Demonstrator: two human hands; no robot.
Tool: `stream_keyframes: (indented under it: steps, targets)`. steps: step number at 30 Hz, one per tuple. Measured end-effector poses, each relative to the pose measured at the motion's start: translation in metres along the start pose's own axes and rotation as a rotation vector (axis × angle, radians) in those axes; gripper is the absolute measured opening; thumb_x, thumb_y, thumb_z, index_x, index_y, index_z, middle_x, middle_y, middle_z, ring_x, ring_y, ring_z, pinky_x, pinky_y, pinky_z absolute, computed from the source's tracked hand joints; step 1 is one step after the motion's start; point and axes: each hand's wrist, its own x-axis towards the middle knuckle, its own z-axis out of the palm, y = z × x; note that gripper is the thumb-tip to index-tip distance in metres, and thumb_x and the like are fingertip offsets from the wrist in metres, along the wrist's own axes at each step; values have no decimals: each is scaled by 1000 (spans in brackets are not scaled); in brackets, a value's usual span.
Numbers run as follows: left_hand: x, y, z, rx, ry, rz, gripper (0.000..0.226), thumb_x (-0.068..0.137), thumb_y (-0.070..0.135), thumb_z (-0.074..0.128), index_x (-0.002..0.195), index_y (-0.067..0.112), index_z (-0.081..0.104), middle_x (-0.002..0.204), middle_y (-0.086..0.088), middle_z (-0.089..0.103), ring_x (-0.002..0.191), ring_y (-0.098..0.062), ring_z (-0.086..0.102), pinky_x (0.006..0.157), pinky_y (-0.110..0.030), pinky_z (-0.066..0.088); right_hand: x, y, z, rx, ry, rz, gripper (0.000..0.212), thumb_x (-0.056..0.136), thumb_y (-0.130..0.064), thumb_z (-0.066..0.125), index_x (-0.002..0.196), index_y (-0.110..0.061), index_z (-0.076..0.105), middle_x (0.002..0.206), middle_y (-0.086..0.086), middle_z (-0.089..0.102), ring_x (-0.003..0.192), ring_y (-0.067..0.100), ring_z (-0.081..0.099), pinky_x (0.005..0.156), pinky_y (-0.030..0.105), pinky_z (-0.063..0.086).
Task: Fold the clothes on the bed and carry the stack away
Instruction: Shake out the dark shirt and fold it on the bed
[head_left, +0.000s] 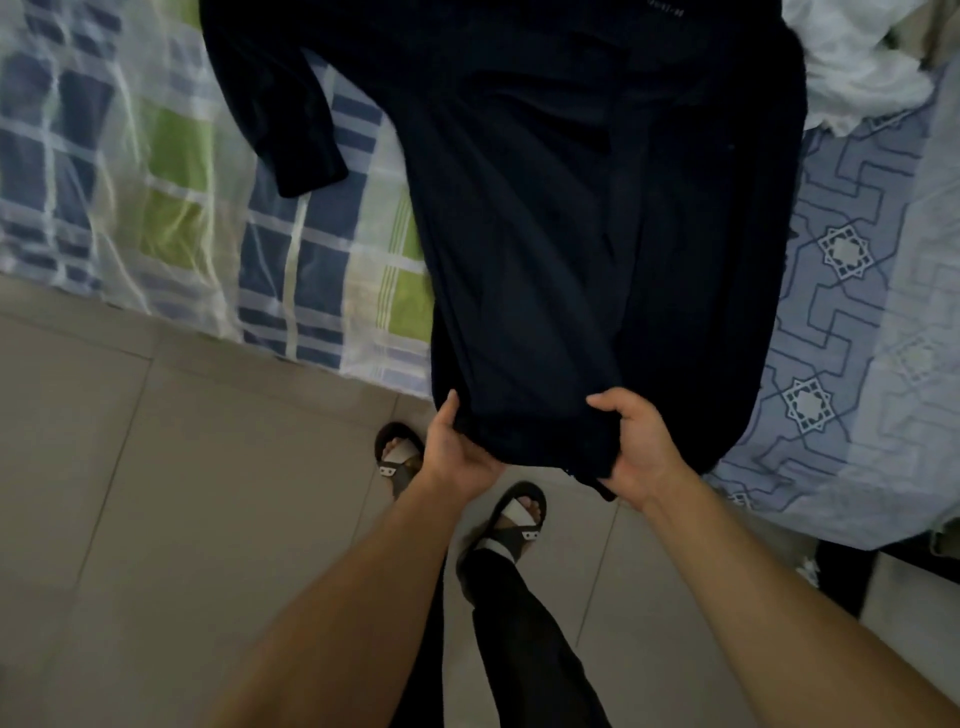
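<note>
Clothes here come down to one dark long-sleeved garment (571, 218), spread lengthwise across the bed (857, 322), its hem hanging over the near edge above the floor (130, 493). One sleeve (280, 104) lies out to the left on a checked blue, green and white cover (182, 208); the garment's right side rests on a pale blue sheet with star patterns. A crumpled white cloth (857, 62) sits at the far right of the bed, just beside the garment's upper edge.

Both hands hold the hem. The left hand (457, 447) pinches the hem's left part, thumb on top and fingers tucked under the fabric. The right hand (639, 452) grips a bunch of the hem, thumb over it and fingers curled beneath.

Below the hands, two feet in dark sandals (514, 514) stand on the tiled floor.
</note>
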Motion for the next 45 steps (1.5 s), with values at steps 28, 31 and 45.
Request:
stream_keyframes:
  steps: [28, 31, 45]
  targets:
    - [-31, 101, -88, 886, 522, 473, 23, 81, 8, 84, 95, 20, 69, 106, -16, 75, 85, -29, 75, 67, -35, 60, 57, 86, -27, -705, 439, -211, 9, 89, -20, 79, 89, -17, 71, 93, 1, 76, 88, 19, 72, 80, 36, 60]
    - [-22, 114, -93, 933, 635, 513, 14, 89, 19, 79, 95, 11, 70, 91, -6, 73, 88, -27, 71, 68, -31, 54, 63, 90, -26, -867, 488, -256, 34, 90, -25, 77, 62, -20, 58, 66, -4, 65, 65, 16, 64, 62, 32, 51]
    - [-20, 109, 29, 1664, 602, 909, 20, 88, 24, 71, 105, 26, 61, 106, 1, 65, 95, -19, 63, 81, -34, 50, 29, 32, -43, -914, 781, -415, 23, 91, -34, 74, 102, -16, 65, 93, -2, 67, 88, 18, 66, 78, 32, 56]
